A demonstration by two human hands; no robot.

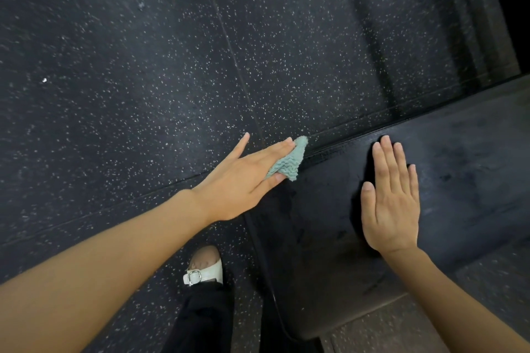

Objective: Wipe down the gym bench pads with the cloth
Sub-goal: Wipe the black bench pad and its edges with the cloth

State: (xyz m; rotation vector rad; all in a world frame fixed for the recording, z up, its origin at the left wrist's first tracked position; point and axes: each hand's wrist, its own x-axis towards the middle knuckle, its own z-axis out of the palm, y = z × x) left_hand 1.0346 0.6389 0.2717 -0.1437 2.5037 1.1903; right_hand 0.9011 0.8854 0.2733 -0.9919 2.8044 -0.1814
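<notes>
A black gym bench pad (459,180) runs from the lower middle toward the right edge of the view. A small teal cloth (288,162) lies at the pad's near left corner. My left hand (241,180) holds the cloth there between straight fingers and thumb, little finger spread out over the floor. My right hand (391,198) lies flat on top of the pad, palm down, fingers straight and together, a short way right of the cloth. Part of the cloth is hidden under my left fingers.
Dark speckled rubber flooring (129,66) surrounds the bench, with a seam line running across it. My foot in a white buckled sandal (205,269) and a black trouser leg stand just left of the pad. A dark frame part shows at the top right (499,8).
</notes>
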